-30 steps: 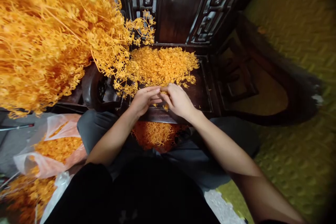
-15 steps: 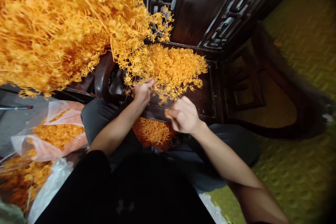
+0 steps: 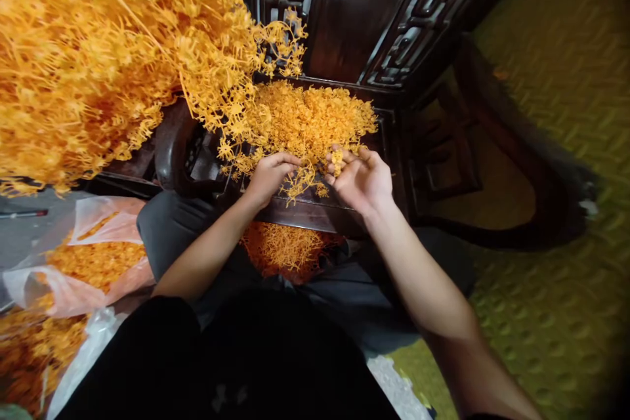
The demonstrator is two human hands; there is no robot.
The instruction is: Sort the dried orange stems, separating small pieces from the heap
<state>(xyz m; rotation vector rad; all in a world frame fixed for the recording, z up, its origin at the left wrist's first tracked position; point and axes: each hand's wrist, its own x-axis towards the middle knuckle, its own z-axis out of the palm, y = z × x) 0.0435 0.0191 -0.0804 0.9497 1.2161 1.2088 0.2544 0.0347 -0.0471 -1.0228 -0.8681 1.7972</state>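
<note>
My left hand is closed in a pinch on an orange branching sprig, which looks like moulded plastic with small flower-like ends. The sprig hangs over the front of a dark wooden seat. Palm turned up, my right hand has its fingers curled around a small orange flower-like piece, just right of the sprig. Behind both hands lies a pile of small orange pieces on the seat. At upper left rises a large tangled heap of orange sprigs, spilling down toward the pile.
The carved chair back stands behind the pile, with a curved wooden armrest at left. Below the seat, between my knees, is a container of thin orange stems. Plastic bags of orange pieces sit at lower left.
My right hand has moved up and turned from a closed fist to palm up, showing the small orange piece. My left hand is slightly lower, and the sprig shows between the hands.
</note>
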